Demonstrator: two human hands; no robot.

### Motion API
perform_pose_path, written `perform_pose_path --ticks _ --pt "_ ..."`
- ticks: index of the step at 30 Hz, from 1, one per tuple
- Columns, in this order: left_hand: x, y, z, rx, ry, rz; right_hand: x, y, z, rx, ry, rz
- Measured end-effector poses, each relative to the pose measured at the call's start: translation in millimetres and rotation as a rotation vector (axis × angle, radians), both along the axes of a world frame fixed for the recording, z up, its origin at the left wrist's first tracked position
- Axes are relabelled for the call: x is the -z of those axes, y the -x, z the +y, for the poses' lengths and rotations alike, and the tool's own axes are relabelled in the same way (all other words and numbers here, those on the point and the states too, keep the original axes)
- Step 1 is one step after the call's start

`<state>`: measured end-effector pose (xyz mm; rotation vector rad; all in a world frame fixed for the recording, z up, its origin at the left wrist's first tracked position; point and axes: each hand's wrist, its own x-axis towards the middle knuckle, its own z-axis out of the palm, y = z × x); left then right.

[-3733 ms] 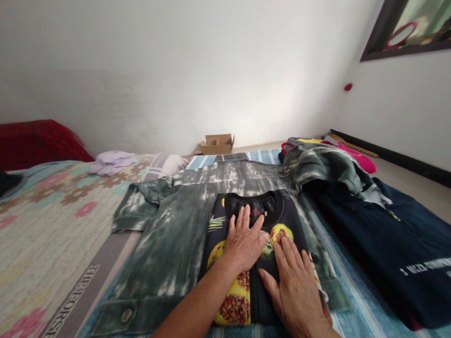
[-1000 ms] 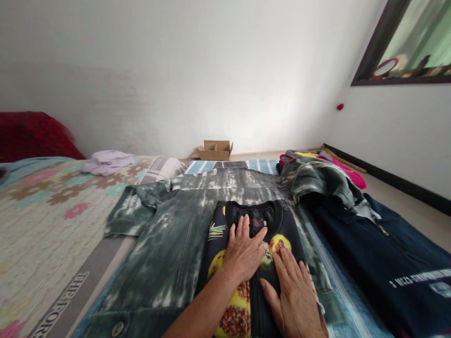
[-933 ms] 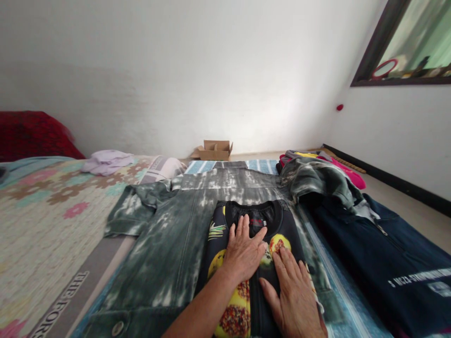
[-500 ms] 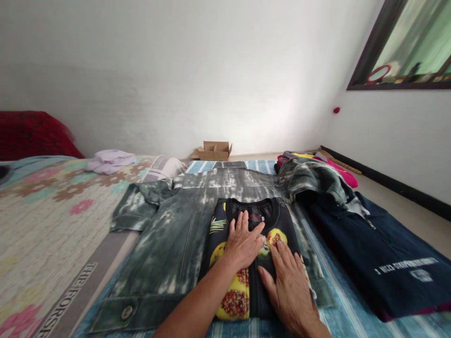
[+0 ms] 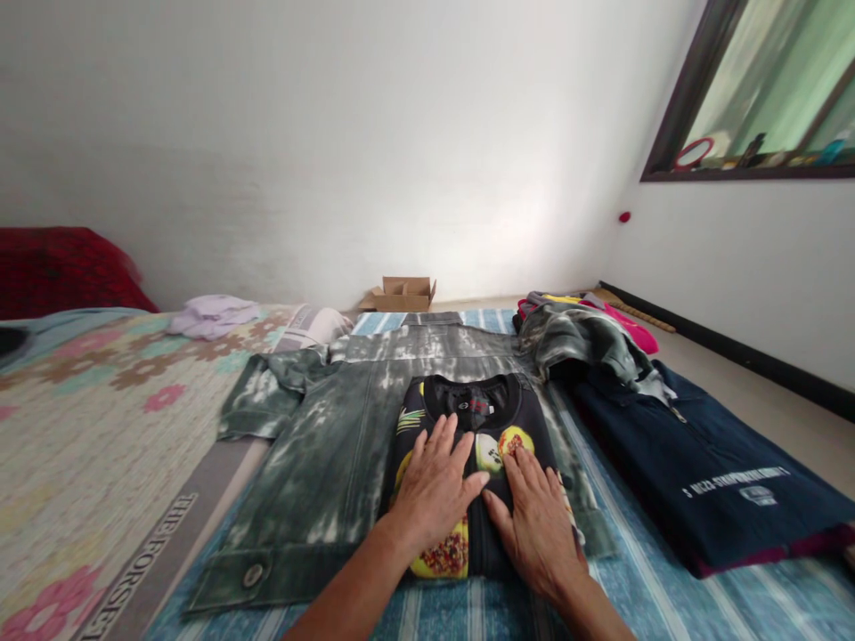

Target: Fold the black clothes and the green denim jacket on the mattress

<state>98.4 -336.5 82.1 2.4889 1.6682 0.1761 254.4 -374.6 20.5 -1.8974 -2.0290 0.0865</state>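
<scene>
A black jacket with a yellow fruit print (image 5: 481,534) lies folded, collar away from me, on the right part of a spread-out green tie-dye denim jacket (image 5: 321,463). My left hand (image 5: 437,476) rests flat on the left half of the printed jacket, fingers stretched out. On its right half lies my right hand (image 5: 538,516), palm down with the thumb apart. Neither hand grips anything. The denim jacket lies flat, its left sleeve out to the side and its right sleeve (image 5: 588,343) over a folded navy garment (image 5: 695,463).
Blue striped cloth (image 5: 427,614) covers the bed beneath the jackets. At left is a floral quilt (image 5: 134,427) with a lilac cloth (image 5: 212,316). A cardboard box (image 5: 404,294) stands by the far wall. Pink and grey clothes (image 5: 631,328) are piled behind the denim sleeve.
My left hand has slid left and nearer to me, from near the collar onto the left half of the printed jacket. My right hand stays on the right half. The view has shifted slightly.
</scene>
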Motion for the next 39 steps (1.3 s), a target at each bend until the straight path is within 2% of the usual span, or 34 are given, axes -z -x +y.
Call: perform_pose_path --ticks 3,7,11,16,29,34,37,39 --pt "5.2 5.3 -13.5 -0.052 0.067 0.04 -0.5 0.5 -0.1 0.008 0.011 -0.001" --pt "16.2 9.8 -15.4 -0.091 0.123 0.036 -1.6 1.0 -0.5 0.009 0.013 0.002" --pt "24.1 11.5 -13.4 -0.1 0.103 0.025 -0.8 0.7 -0.2 0.005 0.018 0.001" --pt "26.7 11.2 -13.7 -0.114 0.079 0.017 -0.1 0.2 1.5 0.0 0.015 0.018" --pt "38.5 16.7 -1.2 -0.118 0.004 -0.031 -15.7 1.6 3.6 -0.012 0.062 0.133" --pt "33.5 23.0 4.8 -0.139 -0.046 -0.193 -21.6 -1.4 4.4 -0.033 0.061 0.174" --pt "31.6 36.3 14.6 -0.165 -0.145 -0.357 -28.3 -9.9 8.0 -0.051 0.043 0.226" --pt "32.0 47.1 21.3 -0.205 -0.202 -0.429 -31.1 -17.9 11.0 -0.013 0.022 0.263"
